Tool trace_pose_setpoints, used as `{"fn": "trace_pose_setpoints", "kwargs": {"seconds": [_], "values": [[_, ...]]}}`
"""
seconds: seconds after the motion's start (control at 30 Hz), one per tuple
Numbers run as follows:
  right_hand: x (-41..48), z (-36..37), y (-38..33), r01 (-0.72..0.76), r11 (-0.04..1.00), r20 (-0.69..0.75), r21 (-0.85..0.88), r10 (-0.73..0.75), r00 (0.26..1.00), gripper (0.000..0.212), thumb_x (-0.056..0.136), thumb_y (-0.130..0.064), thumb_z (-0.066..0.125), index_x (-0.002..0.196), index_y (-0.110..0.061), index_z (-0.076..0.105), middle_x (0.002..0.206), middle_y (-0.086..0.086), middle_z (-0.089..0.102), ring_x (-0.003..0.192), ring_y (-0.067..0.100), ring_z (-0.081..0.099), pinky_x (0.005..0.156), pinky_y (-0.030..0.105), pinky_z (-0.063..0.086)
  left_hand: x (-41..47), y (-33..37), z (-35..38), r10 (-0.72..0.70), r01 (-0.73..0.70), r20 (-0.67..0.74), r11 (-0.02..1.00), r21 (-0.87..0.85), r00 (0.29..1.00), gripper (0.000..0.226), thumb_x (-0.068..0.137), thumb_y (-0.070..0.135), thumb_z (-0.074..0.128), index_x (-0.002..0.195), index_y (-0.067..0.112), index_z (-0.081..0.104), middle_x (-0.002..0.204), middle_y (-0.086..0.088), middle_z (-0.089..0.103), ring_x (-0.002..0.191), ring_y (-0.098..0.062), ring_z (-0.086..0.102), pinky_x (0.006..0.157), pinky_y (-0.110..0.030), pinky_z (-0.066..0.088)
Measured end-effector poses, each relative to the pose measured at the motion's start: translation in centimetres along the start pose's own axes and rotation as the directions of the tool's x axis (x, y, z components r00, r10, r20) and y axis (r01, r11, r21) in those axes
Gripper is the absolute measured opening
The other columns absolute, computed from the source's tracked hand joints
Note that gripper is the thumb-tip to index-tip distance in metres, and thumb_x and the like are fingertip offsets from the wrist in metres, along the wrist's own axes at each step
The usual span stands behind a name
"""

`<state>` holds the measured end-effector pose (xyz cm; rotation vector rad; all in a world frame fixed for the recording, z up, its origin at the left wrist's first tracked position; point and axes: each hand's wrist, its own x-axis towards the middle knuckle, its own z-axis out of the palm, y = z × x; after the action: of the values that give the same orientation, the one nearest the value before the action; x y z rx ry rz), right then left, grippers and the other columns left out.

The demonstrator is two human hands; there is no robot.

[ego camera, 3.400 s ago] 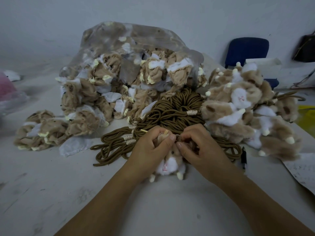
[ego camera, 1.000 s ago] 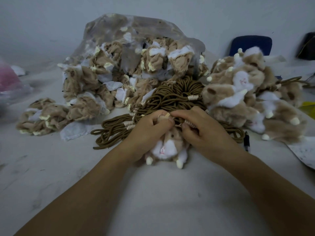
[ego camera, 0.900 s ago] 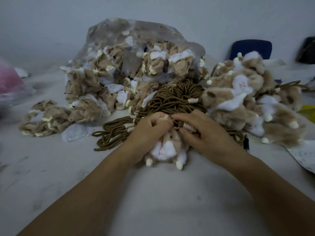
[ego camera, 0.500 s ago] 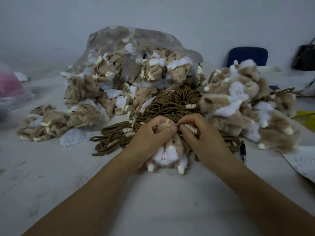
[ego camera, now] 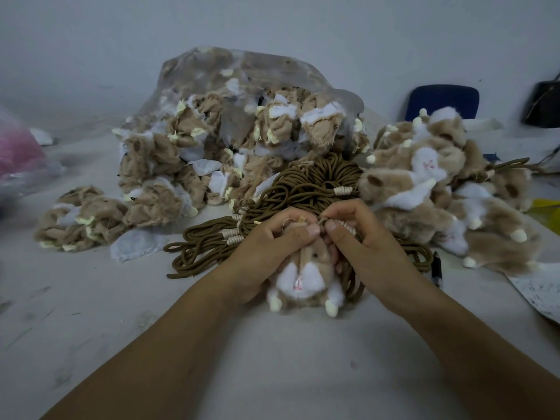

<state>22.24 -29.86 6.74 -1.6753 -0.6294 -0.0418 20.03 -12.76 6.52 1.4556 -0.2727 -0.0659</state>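
A small brown-and-white plush hamster (ego camera: pixel 306 278) stands on the pale table in front of me, face toward me. My left hand (ego camera: pixel 272 250) grips its upper body, thumb and forefinger at the top of its head where a small tan loop sticks up. My right hand (ego camera: pixel 360 237) pinches a brown cord with a cream wound end (ego camera: pixel 345 227) right at the toy's head. Both thumbs nearly touch. The toy's back is hidden by my fingers.
A heap of brown cords (ego camera: pixel 303 189) lies just behind my hands. A clear plastic bag of unstuffed plush skins (ego camera: pixel 242 131) spills at the back left. Finished plush hamsters (ego camera: pixel 439 189) pile at right. A black pen (ego camera: pixel 436 268), a paper sheet (ego camera: pixel 542 292) and a blue chair (ego camera: pixel 442 101) are at right.
Both hands stay on the plush toy; the right hand's fingers have worked the cord end closer to the top of the toy's head. The view shifted slightly.
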Motion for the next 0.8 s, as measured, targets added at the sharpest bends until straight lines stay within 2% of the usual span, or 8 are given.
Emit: {"fn": "trace_pose_setpoints", "kwargs": {"seconds": [0.2, 0.37, 0.63, 0.8], "values": [[-0.12, -0.13, -0.07, -0.041, 0.998, 0.020, 0.040, 0.040, 0.999, 0.015, 0.096, -0.014, 0.050, 0.091, -0.025, 0.059, 0.076, -0.003, 0.063, 0.066, 0.010, 0.060, 0.058, 0.020, 0.051, -0.08, 0.01, 0.05, 0.043, -0.043, 0.007, 0.997, 0.057, 0.999, 0.006, 0.084, 0.025, 0.066, 0.083, 0.030, 0.070, 0.079, 0.006, 0.069, 0.075, -0.006, 0.065, 0.065, -0.018, 0.052], [-0.09, -0.18, 0.10, -0.061, 0.995, 0.046, 0.085, 0.057, 0.997, 0.012, 0.095, -0.019, 0.055, 0.085, -0.026, 0.059, 0.067, -0.001, 0.060, 0.061, 0.012, 0.057, 0.054, 0.024, 0.050, -0.09, -0.12, 0.08, 0.093, -0.091, -0.005, 0.982, 0.164, 0.996, 0.004, 0.086, 0.028, 0.066, 0.087, 0.031, 0.068, 0.083, 0.006, 0.070, 0.080, -0.008, 0.066, 0.071, -0.020, 0.053], [0.05, -0.56, 0.33, -0.074, 0.985, 0.068, 0.156, 0.064, 0.996, 0.016, 0.096, -0.016, 0.053, 0.084, -0.025, 0.059, 0.067, -0.003, 0.061, 0.061, 0.009, 0.058, 0.054, 0.020, 0.048, 0.00, -0.18, 0.04, 0.089, -0.083, -0.043, 0.988, 0.127, 0.995, 0.011, 0.085, 0.034, 0.068, 0.094, 0.029, 0.071, 0.088, 0.007, 0.072, 0.084, -0.006, 0.068, 0.071, -0.016, 0.052], [0.18, -0.59, 0.53, -0.110, 0.974, 0.058, 0.200, 0.100, 0.993, 0.012, 0.096, -0.017, 0.052, 0.086, -0.022, 0.057, 0.066, -0.005, 0.063, 0.060, 0.007, 0.058, 0.053, 0.019, 0.048, 0.06, -0.44, 0.09, 0.148, -0.135, -0.048, 0.969, 0.207, 0.988, 0.008, 0.091, 0.021, 0.067, 0.097, 0.024, 0.070, 0.089, 0.006, 0.072, 0.086, -0.008, 0.068, 0.074, -0.018, 0.052]]}}
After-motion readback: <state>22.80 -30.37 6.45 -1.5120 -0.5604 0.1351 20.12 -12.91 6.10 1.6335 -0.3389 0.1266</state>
